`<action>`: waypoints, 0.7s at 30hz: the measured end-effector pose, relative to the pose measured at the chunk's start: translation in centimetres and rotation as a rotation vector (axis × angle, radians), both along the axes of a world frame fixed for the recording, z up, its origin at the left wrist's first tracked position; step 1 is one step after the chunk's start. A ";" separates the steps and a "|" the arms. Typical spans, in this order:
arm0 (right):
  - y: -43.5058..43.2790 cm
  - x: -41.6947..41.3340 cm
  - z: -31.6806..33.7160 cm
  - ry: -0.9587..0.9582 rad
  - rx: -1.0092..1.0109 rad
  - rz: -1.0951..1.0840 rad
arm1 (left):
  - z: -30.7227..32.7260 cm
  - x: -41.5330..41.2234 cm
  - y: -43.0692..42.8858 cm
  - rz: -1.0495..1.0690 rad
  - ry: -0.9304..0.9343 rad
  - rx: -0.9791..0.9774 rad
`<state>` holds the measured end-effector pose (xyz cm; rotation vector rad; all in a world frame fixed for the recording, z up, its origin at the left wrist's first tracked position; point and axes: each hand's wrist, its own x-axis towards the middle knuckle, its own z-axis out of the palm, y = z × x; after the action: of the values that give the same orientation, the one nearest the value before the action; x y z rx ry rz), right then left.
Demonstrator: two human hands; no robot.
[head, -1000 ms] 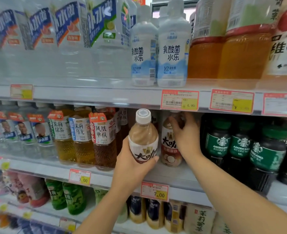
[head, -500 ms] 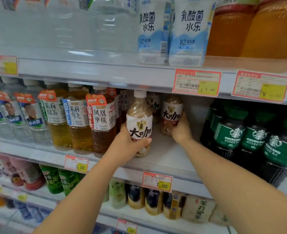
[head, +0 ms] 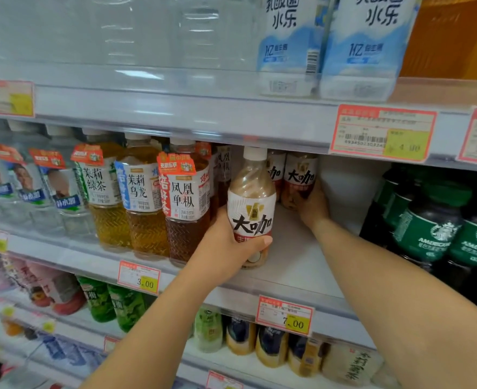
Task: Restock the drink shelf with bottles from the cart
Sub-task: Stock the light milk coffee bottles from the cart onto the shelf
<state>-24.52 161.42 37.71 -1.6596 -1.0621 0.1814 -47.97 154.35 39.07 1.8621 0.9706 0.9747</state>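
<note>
- The left hand [head: 226, 248] is wrapped around the lower half of a milk-coffee bottle [head: 251, 203], thumb across the front of the label, holding it upright with its base at or just above the middle shelf [head: 293, 265]; I cannot tell whether it touches.
- The right hand [head: 311, 204], deeper in at about 1 o'clock from the left one, is closed on the base of a second coffee bottle [head: 300, 178] that stands at the back of the same shelf bay.
- A third bottle of the same kind [head: 276, 171] shows between the two, partly hidden.
- At 9 o'clock from the held bottle, just beside it, stands a row of tea bottles [head: 144, 197]; further that way are clear water bottles [head: 35, 192].
- At 3 o'clock, past a bare stretch of shelf, stand dark bottles with green labels [head: 433, 228].
- At 6 o'clock, on the shelf's front edge, hangs a price tag reading 7.00 [head: 285, 318].
- At 12 o'clock, on the shelf above, stand white-and-blue bottles [head: 363, 46].
</note>
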 end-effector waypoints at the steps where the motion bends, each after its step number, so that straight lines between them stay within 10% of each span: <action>1: -0.4 -0.4 0.3 0.008 -0.038 0.010 | 0.0 0.0 0.0 0.009 0.003 0.010; 10: -15.1 -5.2 3.4 -0.551 -0.754 0.451 | 0.7 0.6 -1.2 0.043 0.072 0.066; 21: -21.5 -4.9 2.1 -0.774 -0.663 0.502 | 1.1 5.4 2.8 0.164 0.139 0.065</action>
<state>-29.44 139.92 39.82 -2.0723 -2.1849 0.2389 -42.62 157.14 40.14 1.9490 1.2034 0.9932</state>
